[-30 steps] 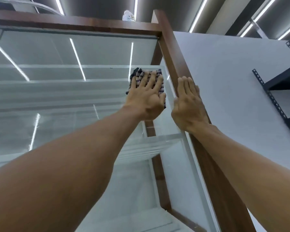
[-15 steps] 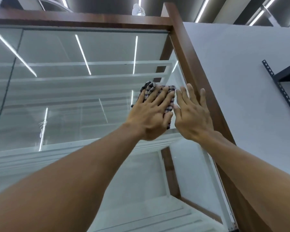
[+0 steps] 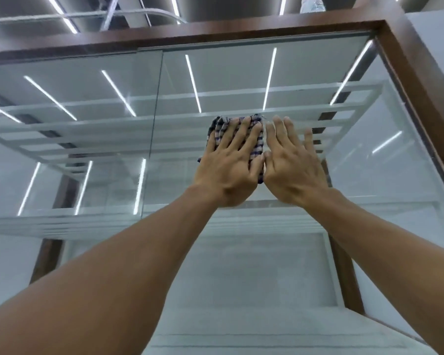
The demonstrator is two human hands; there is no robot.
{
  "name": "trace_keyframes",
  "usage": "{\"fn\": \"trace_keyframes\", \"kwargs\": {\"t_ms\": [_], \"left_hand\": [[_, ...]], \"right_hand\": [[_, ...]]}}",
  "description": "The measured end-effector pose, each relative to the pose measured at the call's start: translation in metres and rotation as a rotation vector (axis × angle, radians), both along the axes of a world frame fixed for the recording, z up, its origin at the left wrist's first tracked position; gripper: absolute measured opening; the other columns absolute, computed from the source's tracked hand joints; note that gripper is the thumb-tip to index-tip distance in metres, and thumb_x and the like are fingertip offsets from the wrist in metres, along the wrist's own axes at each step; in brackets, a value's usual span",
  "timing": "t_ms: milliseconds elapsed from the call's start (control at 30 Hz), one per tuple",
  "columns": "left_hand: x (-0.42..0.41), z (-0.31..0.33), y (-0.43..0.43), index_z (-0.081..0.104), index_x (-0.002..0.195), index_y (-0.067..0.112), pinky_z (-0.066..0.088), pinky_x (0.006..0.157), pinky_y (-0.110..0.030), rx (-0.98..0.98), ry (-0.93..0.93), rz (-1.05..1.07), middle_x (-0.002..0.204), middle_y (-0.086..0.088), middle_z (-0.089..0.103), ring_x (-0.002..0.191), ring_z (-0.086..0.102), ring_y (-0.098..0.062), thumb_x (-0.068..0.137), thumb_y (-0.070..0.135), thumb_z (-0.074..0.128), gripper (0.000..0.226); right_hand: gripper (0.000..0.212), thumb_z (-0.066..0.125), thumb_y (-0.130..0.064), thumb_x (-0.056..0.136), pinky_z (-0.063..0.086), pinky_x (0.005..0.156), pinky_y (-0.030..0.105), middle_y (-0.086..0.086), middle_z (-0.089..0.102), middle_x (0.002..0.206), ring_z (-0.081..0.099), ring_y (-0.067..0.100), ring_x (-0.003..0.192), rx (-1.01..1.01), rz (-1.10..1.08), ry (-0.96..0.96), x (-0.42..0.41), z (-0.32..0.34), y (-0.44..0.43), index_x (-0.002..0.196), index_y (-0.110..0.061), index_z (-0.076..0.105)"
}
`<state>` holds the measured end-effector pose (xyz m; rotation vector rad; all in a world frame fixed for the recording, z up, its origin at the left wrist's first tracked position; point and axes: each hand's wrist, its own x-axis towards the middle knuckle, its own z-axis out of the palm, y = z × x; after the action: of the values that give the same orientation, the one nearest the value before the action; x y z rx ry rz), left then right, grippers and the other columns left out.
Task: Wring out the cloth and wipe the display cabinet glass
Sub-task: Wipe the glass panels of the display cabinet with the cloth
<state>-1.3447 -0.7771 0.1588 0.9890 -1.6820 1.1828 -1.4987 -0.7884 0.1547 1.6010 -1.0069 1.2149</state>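
Left hand (image 3: 228,172) flat with fingers spread, pressing checked cloth (image 3: 256,147) on cabinet glass (image 3: 280,73) at frame centre, right hand (image 3: 292,170) flat on glass beside it

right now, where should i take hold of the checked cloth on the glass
Probably the top left corner of the cloth, coming from the upper left: it pokes out past the left hand, while the right hand crowds its right edge.
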Motion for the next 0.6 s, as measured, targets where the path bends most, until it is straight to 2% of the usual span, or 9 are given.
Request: {"fn": "trace_keyframes", "kwargs": {"t_ms": [167,267,433,500,600], "left_hand": [[0.091,-0.008,0.004,-0.005,0.165,0.026,-0.015,0.128,-0.040,-0.014,0.136,0.024,0.173,0.006,-0.015,0.157,-0.022,-0.009,0.108,0.048,0.018,0.066],[0.142,-0.013,0.007,-0.005,0.165,0.027,-0.015,0.128,-0.038,-0.005,0.235,0.022,0.173,0.007,-0.014,0.156,-0.021,-0.006,0.104,0.049,0.016,0.068],[0.168,-0.049,0.012,-0.010,0.164,0.028,-0.018,0.127,-0.033,0.010,0.340,0.002,0.171,0.011,-0.020,0.154,-0.026,-0.002,0.100,0.051,0.011,0.071],[0.154,-0.070,0.013,-0.013,0.163,0.028,-0.017,0.127,-0.036,0.025,0.291,0.018,0.169,0.011,-0.024,0.152,-0.030,-0.002,0.099,0.053,0.006,0.071],[0.129,-0.068,0.011,-0.014,0.163,0.028,-0.016,0.128,-0.040,0.034,0.095,0.052,0.170,0.009,-0.025,0.153,-0.030,-0.005,0.099,0.056,0.002,0.072]], "right_hand": [[0.073,0.004,-0.042,0.096,-0.012,0.126,0.050,0.009,-0.009,0.171,-0.013,0.023,0.158,0.014,0.016,0.127,0.086,0.005,0.005,0.162,-0.009,-0.001],[0.066,0.012,-0.038,0.104,-0.011,0.126,0.054,0.010,-0.010,0.171,-0.014,0.023,0.157,0.002,0.019,0.199,0.131,0.006,0.005,0.161,-0.008,-0.003],[0.064,0.020,-0.032,0.107,-0.010,0.126,0.055,0.010,-0.012,0.170,-0.015,0.022,0.157,0.009,0.040,0.166,0.148,0.004,0.005,0.161,-0.007,-0.004],[0.064,0.019,-0.032,0.107,-0.012,0.126,0.053,0.010,-0.012,0.170,-0.015,0.021,0.157,0.021,0.056,0.191,0.146,0.003,0.006,0.161,-0.007,-0.005],[0.068,0.012,-0.033,0.101,-0.012,0.127,0.048,0.007,-0.009,0.171,-0.013,0.019,0.157,0.023,0.065,0.231,0.128,0.004,0.008,0.161,-0.008,-0.003]]}}
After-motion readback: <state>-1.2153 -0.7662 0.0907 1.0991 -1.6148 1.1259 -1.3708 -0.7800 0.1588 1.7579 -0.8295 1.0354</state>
